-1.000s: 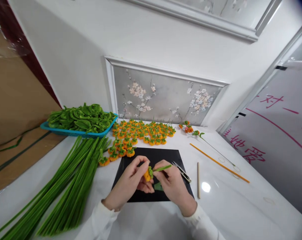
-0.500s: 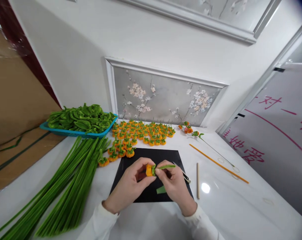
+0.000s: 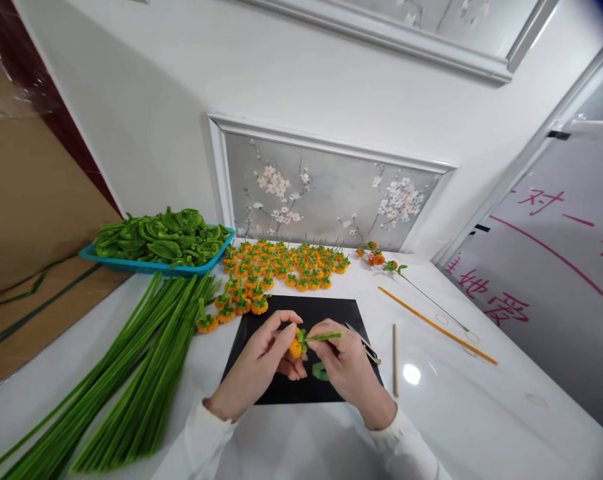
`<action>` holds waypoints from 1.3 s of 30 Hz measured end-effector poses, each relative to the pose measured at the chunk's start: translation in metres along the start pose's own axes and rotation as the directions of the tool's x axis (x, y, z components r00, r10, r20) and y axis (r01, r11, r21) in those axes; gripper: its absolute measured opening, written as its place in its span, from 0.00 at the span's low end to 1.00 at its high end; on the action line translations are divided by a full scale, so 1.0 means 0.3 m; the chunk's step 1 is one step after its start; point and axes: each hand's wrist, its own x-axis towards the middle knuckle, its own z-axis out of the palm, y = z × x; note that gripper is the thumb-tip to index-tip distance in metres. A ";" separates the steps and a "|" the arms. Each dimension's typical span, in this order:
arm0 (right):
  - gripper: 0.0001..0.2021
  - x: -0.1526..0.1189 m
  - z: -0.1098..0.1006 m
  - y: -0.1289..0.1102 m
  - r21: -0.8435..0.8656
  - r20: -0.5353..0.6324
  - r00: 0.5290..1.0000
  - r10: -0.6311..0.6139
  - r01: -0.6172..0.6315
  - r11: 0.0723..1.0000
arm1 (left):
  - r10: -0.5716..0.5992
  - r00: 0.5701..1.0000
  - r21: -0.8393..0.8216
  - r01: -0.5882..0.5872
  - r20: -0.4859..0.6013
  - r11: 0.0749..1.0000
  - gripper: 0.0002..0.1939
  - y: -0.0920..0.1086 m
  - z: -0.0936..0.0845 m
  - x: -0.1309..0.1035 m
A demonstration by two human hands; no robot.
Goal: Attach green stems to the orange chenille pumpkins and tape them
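Above a black mat, both hands meet around one small orange pipe-cleaner pumpkin with green leaves at its top. My left hand has its fingers closed round the orange body. My right hand pinches the green pipe-cleaner stem, whose free end points right. Partly hidden by my right hand are a piece of green tape on the mat and a pair of scissors at its right edge.
Rows of finished-looking orange pumpkins stand behind the mat. At left lie long green pipe cleaners and a blue tray of green leaf shapes. To the right are a wooden stick, an orange pipe cleaner and a wired flower stem.
My left fingers have shifted their hold, the index and thumb now higher on the pumpkin and the other fingers below. The pumpkin has turned slightly and moved a little left.
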 end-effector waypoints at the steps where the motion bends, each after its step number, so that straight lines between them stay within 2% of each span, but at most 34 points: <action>1: 0.08 0.000 0.000 0.000 -0.009 0.011 1.000 -0.021 0.021 1.000 | -0.023 1.000 0.001 0.023 -0.006 1.000 0.15 0.002 0.001 0.000; 4: 0.08 -0.002 -0.001 -0.002 -0.027 0.028 0.998 -0.061 0.062 0.998 | -0.091 0.996 0.028 0.091 0.006 0.995 0.17 0.005 0.000 -0.001; 6: 0.07 -0.004 0.000 -0.004 -0.030 0.015 0.998 -0.061 0.061 0.998 | -0.069 0.998 0.065 0.069 0.009 0.995 0.19 0.002 -0.003 -0.002; 9: 0.07 -0.007 0.002 -0.005 -0.020 -0.018 1.000 -0.013 0.013 1.000 | 0.131 0.991 0.191 -0.132 0.017 0.973 0.16 -0.009 -0.009 -0.003; 11: 0.07 -0.009 0.005 -0.005 -0.003 -0.025 0.999 0.029 -0.029 1.000 | 0.268 0.962 0.276 -0.270 0.043 0.923 0.21 -0.019 -0.011 -0.003; 12: 0.07 -0.010 0.006 -0.004 0.003 -0.027 0.999 0.048 -0.047 0.999 | 0.309 0.949 0.299 -0.311 0.056 0.902 0.23 -0.024 -0.011 -0.002; 14: 0.08 -0.010 0.006 -0.003 0.006 -0.027 0.997 0.072 -0.072 0.997 | 0.346 0.937 0.315 -0.345 0.054 0.884 0.18 -0.030 -0.010 0.001; 18: 0.08 -0.007 0.004 0.002 0.024 -0.009 0.999 0.052 -0.052 0.998 | 0.287 0.957 0.259 -0.287 0.038 0.922 0.08 -0.025 -0.007 0.001; 22: 0.08 -0.003 0.003 0.004 0.012 -0.009 1.000 -0.023 0.023 1.000 | 0.148 0.987 0.086 -0.153 0.059 0.985 0.11 -0.012 -0.004 -0.006; 26: 0.08 -0.001 0.003 -0.001 0.008 0.000 0.994 -0.107 0.107 0.994 | 0.033 0.998 0.024 -0.034 0.062 0.999 0.14 -0.008 0.000 -0.006; 29: 0.07 -0.004 0.002 -0.005 0.003 0.025 0.994 -0.108 0.108 0.994 | -0.019 0.997 0.015 0.018 0.081 1.000 0.16 -0.015 -0.002 -0.004; 32: 0.08 -0.007 0.003 -0.006 -0.015 0.022 0.999 -0.040 0.041 0.999 | 0.117 0.989 0.087 -0.125 0.094 0.988 0.16 -0.029 -0.010 -0.002; 35: 0.09 -0.006 0.005 -0.009 -0.016 0.008 1.000 0.029 -0.029 0.999 | 0.272 0.956 0.230 -0.290 0.106 0.929 0.24 -0.036 -0.016 -0.001; 36: 0.10 -0.006 0.005 -0.011 -0.009 0.008 0.999 0.044 -0.044 0.999 | 0.298 0.948 0.269 -0.317 0.113 0.909 0.22 -0.036 -0.016 0.000; 39: 0.12 -0.004 0.001 -0.015 0.009 0.029 0.997 0.064 -0.065 0.998 | 0.340 0.932 0.337 -0.361 0.123 0.869 0.09 -0.030 -0.015 0.001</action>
